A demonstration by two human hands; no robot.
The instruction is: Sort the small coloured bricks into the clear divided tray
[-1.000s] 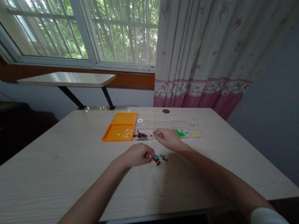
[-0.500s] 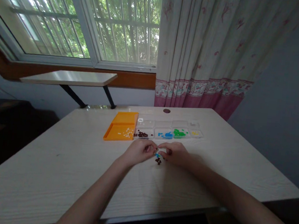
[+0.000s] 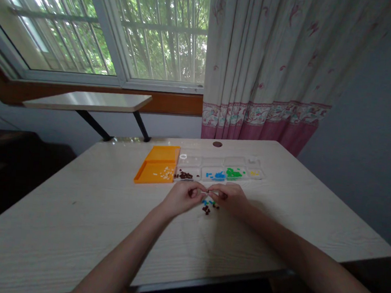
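Observation:
My left hand point(image 3: 184, 197) and my right hand point(image 3: 229, 198) meet fingertip to fingertip over the table point(image 3: 112, 221). Both are closed in a pinch on something small and dark that I cannot make out between them. Just beneath the fingers lie dark brown pieces point(image 3: 206, 210) and a few blue pieces point(image 3: 204, 202), with bits of green and yellow among them. Beyond the hands sits a clear compartment box point(image 3: 214, 162) holding brown pieces point(image 3: 185, 175), blue pieces point(image 3: 219, 176), green pieces point(image 3: 234, 173) and yellow pieces point(image 3: 254, 173) in separate sections.
An orange tray point(image 3: 162, 154) with white pieces point(image 3: 167, 173) adjoins the box on the left. A raised shelf point(image 3: 92, 99) on black legs stands at the table's back left. Behind the table hang curtains point(image 3: 267, 79) beside a barred window point(image 3: 158, 32).
My fingertips have come together and lifted slightly, uncovering more of the small pieces on the table below. The box and tray have stayed in place.

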